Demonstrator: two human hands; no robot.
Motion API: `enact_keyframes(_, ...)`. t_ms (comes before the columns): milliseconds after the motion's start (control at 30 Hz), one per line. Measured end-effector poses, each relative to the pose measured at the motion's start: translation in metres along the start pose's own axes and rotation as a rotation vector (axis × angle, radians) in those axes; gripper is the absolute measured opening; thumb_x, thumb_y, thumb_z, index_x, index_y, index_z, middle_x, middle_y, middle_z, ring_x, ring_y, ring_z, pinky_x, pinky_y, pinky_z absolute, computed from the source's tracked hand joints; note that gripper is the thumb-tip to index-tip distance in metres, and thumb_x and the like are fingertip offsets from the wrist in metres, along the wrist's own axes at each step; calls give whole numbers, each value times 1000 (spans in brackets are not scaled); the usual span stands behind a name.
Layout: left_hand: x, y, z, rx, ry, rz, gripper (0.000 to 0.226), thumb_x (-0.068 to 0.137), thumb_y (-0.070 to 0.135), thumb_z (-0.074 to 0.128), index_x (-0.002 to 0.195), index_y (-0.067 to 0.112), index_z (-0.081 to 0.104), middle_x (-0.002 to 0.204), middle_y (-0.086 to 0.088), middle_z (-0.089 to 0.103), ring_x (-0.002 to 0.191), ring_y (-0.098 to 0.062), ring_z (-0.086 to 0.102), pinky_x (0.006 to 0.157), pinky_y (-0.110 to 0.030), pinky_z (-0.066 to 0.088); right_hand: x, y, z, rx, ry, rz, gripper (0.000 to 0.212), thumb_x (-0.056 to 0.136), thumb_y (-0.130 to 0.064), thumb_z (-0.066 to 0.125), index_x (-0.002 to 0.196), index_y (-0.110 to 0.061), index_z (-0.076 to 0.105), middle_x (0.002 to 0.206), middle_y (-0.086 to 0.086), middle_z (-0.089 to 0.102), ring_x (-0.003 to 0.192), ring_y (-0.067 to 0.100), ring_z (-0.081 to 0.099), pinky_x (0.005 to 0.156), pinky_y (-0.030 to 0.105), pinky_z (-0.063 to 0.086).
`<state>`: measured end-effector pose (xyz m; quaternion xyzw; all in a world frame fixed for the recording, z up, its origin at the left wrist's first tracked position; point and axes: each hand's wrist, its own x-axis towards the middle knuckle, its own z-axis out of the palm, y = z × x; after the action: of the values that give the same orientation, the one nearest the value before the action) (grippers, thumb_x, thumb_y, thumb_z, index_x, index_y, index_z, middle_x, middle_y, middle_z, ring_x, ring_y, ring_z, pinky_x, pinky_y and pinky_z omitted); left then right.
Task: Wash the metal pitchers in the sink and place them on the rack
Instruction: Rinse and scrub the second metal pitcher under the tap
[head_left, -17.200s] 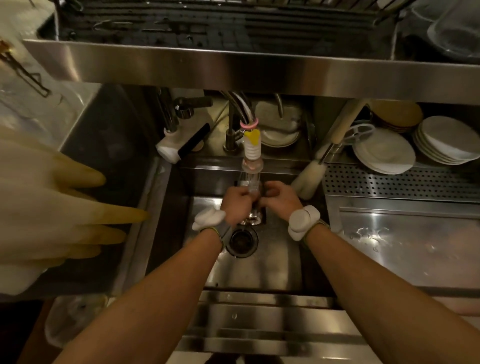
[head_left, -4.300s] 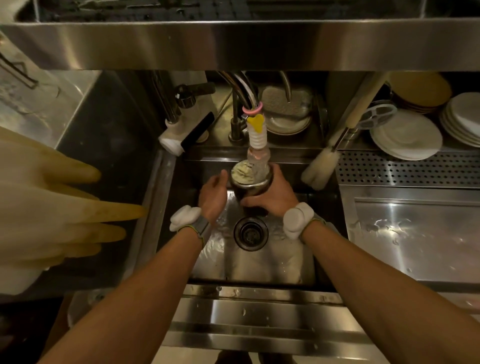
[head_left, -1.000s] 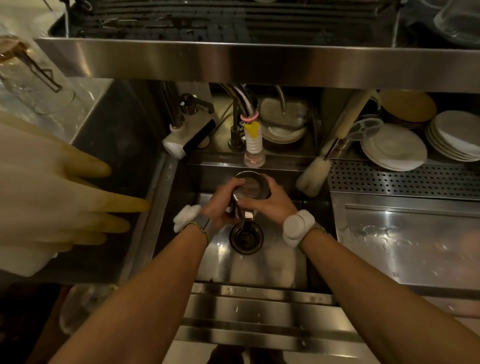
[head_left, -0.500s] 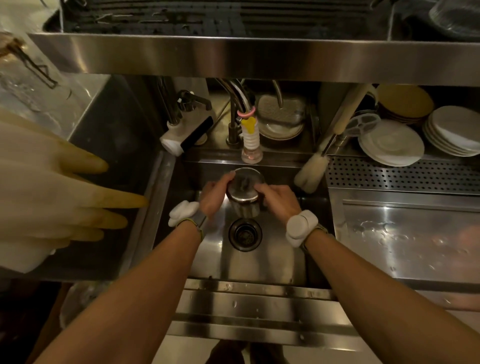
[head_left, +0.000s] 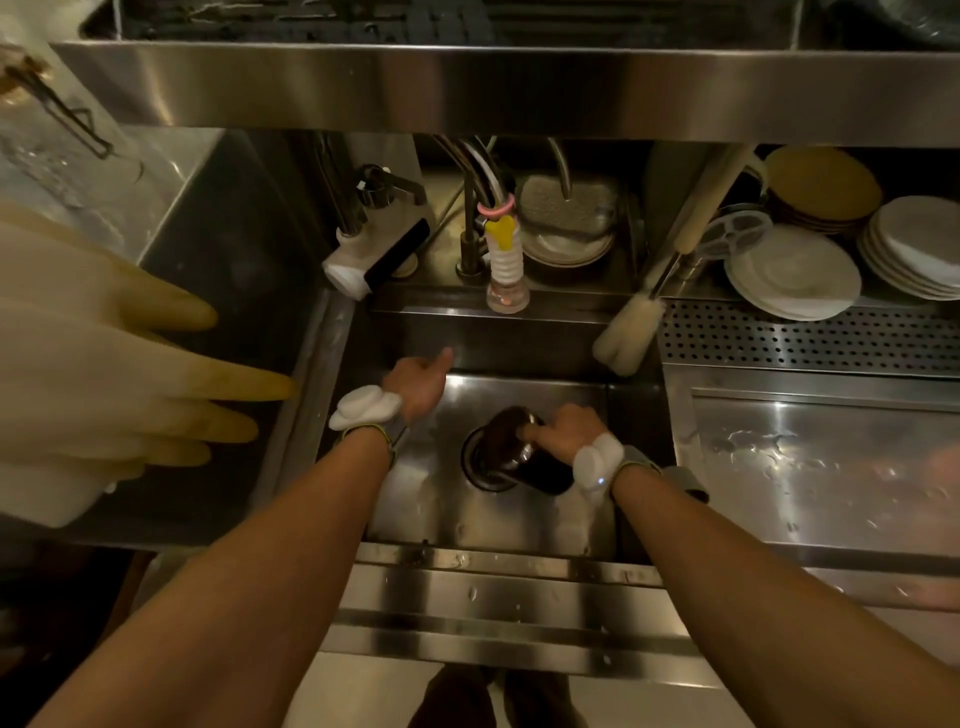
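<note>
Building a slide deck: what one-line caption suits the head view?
Right hand holds a tilted metal pitcher over the sink drain while the left hand holds nothing.

- I take the tap (head_left: 501, 254), with its yellow and white nozzle, as my landmark.
- Above the tap, a brushed-steel overhead shelf (head_left: 467, 88) spans my whole view.
- Left of the tap stands a dark steel wall panel (head_left: 234, 249), and further left hang pale rubber gloves (head_left: 104, 364).
- Right of the tap a bottle brush (head_left: 631, 332) leans, with a perforated drainboard (head_left: 810, 340) beyond it that carries white plates (head_left: 795, 273).
- Below the drainboard, a wet steel tabletop (head_left: 810, 467) shows glare.
- Well below the tap I see pale floor (head_left: 363, 696).
- The light is dim and warm.
</note>
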<state>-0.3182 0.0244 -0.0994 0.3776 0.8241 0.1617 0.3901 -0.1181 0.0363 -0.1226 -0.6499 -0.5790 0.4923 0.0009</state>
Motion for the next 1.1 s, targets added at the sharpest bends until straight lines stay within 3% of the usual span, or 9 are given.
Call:
enact_keyframes(33,-1,0,1,34,-20,13,57,97,51,38,110,3,67,126,-20,61,120,-38,54,100,-36,41,0,1,-1,-48,4,-6,42,84,-49,61,81,-7,69,79,9,63,81,27,63,66,31,43)
enact_keyframes(200,-4,5,3,107,-49,55,52,98,46,39,112,3,67,126,-21,61,120,-38,54,98,-36,41,-4,-21,-10,487,13,-48,44,88,-44,58,52,-18,54,50,2,50,54,18,50,60,31,45)
enact_keyframes(267,-4,4,1,130,-34,59,50,98,45,40,114,5,65,127,-21,60,120,-39,54,97,-35,42,-2,-24,-7,263,13,-100,43,90,-43,55,52,-22,59,51,-3,52,57,17,50,65,32,44)
enact_keyframes(367,-10,-1,0,220,-29,83,43,98,39,43,122,10,62,131,-17,59,122,-38,53,97,-34,42,5,-17,-7,-97,30,-93,32,87,-43,59,80,-14,69,75,3,60,75,21,57,74,33,47)
enact_keyframes(500,-13,-9,2,357,-54,126,37,96,31,45,126,15,60,138,-14,55,126,-36,50,100,-34,41,0,-9,-7,453,17,-11,41,87,-42,59,56,-16,50,52,2,46,52,19,45,54,28,39)
enact_keyframes(667,-17,-8,4,401,-121,143,37,97,26,44,122,8,63,137,-13,55,126,-34,50,101,-31,40,6,2,5,68,70,20,38,85,-48,60,82,-10,67,77,4,57,72,20,55,66,27,39)
enact_keyframes(800,-17,-6,1,379,-100,154,36,97,27,46,118,4,65,132,-16,59,123,-35,52,100,-34,42,-2,-2,2,442,53,-23,41,88,-48,54,63,-15,54,56,4,48,56,20,49,57,31,45)
enact_keyframes(933,-19,-5,-3,363,-104,126,36,97,25,45,117,5,66,130,-17,60,122,-36,53,99,-33,43,-1,2,5,23,78,3,40,89,-49,53,71,-13,59,83,11,60,80,25,58,69,32,45)
enact_keyframes(1100,-25,5,-4,337,-145,135,36,96,28,47,114,4,67,121,-18,65,115,-35,58,98,-34,46,-12,-2,2,58,105,-15,44,88,-54,50,71,-14,61,93,14,67,91,30,65,81,37,51)
